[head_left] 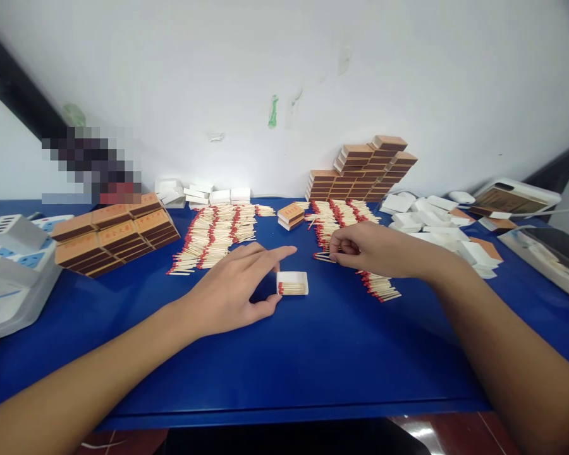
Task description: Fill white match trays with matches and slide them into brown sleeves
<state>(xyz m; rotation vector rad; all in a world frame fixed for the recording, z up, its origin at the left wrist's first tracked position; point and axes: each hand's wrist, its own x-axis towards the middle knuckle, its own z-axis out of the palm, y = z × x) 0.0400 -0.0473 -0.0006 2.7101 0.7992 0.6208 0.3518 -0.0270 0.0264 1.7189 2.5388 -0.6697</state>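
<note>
A small white tray [299, 278] lies on the blue table with several red-headed matches along its near side. My left hand [239, 284] is at its left end, thumb and a finger against the tray, the index finger stretched out above it. Farther right, my right hand [355, 248] pinches a few matches [321, 256] between thumb and fingers, at the near edge of the right match pile [334, 218]. More matches [379, 287] stick out below that wrist. Another wide match pile [213, 237] lies beyond my left hand.
Closed matchboxes are stacked at the left [116, 234] and against the wall [360, 177]. Two small boxes [291, 215] sit between the piles. White trays lie at back left [218, 196] and right [427, 215]. A power strip [19, 272] stands far left, a phone [554, 249] far right.
</note>
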